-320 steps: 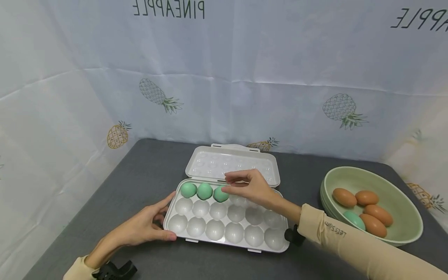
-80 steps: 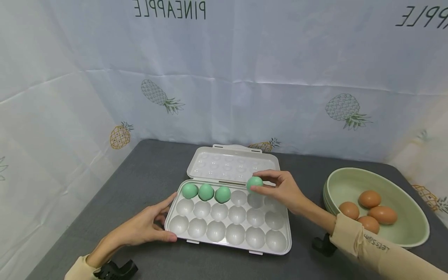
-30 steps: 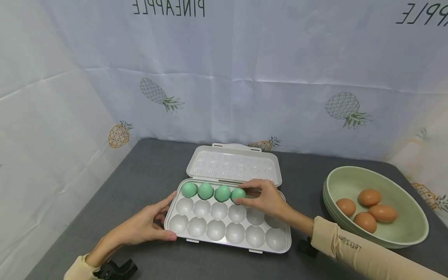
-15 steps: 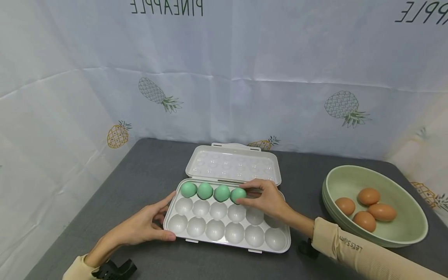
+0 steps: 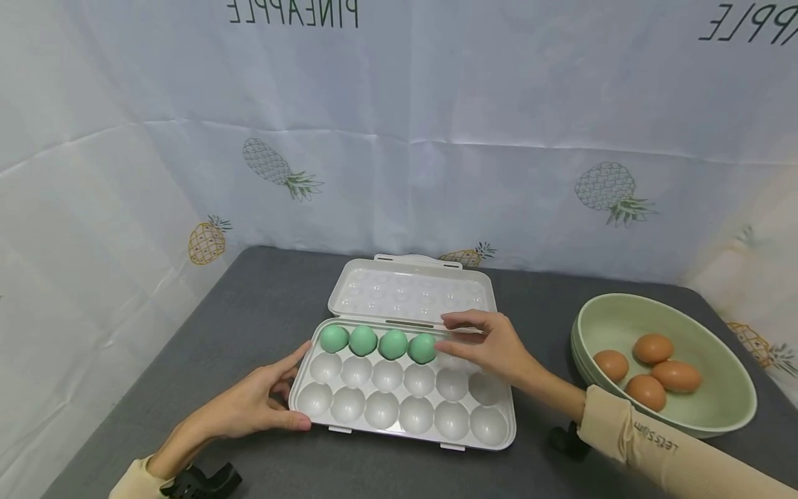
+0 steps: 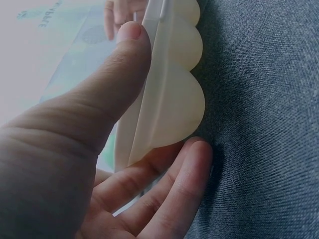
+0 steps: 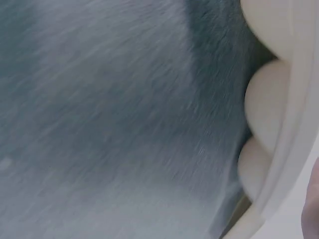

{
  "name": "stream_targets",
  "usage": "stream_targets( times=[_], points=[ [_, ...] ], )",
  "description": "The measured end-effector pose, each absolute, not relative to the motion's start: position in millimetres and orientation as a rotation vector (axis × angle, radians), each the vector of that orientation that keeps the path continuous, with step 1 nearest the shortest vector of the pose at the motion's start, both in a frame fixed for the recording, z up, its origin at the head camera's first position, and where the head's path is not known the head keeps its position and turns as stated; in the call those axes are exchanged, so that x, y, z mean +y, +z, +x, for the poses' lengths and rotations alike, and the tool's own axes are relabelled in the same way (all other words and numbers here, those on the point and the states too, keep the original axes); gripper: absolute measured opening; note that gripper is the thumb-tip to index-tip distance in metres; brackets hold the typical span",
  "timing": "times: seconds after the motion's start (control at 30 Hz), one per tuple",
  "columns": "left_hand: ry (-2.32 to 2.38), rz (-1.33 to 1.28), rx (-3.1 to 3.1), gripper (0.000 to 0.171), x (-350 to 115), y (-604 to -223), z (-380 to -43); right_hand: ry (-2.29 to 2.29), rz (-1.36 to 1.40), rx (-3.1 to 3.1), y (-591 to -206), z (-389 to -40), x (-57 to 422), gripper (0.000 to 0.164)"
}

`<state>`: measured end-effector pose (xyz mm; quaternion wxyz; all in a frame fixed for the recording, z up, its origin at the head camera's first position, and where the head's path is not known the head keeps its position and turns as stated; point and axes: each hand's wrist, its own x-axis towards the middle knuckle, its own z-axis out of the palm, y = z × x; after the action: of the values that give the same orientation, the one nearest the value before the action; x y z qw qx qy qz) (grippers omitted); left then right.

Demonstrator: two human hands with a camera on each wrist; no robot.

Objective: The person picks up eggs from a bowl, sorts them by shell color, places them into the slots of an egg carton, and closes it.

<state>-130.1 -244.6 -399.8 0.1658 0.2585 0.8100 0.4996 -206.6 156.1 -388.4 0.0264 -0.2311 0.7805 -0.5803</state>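
Observation:
A white plastic egg tray [image 5: 382, 410] lies on the table, its lid [image 5: 408, 287] folded back. Several green eggs sit side by side in its back row from the left. My left hand [image 5: 246, 403] grips the tray's left end; in the left wrist view the thumb [image 6: 117, 69] lies on the rim and the other fingers curl under the cups. Just right of the rightmost green egg [image 5: 422, 348], my right hand [image 5: 492, 348] has thumb and fingers spread apart, holding nothing. The right wrist view shows the tray's edge [image 7: 271, 99] and a bit of finger [image 7: 312, 204].
A light green bowl [image 5: 723, 398], apparently stacked on another, stands on the right with several brown eggs [image 5: 676, 376] inside. The dark grey table [image 5: 268, 305] ends at a pineapple-print curtain [image 5: 405, 173] behind and beside it.
Over the earlier frames, the right hand set a green egg from the bowl into the back row's fourth cup. It has now let go and drawn right. The left hand stayed put.

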Motion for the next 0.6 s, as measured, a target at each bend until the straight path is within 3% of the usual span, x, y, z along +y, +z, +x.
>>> stream_targets(
  times=[0.33,0.6],
  points=[
    [1.424,0.743,2.313,0.113,-245.2,-402.0,-130.0,-1.831,-0.725,2.487,-366.8,-204.9,197.8,0.035],
    [1.418,0.742,2.312,0.114,-245.4,-401.4,-130.2,-1.955,-0.804,2.4,-356.7,-199.1,242.5,0.037]
  ],
)
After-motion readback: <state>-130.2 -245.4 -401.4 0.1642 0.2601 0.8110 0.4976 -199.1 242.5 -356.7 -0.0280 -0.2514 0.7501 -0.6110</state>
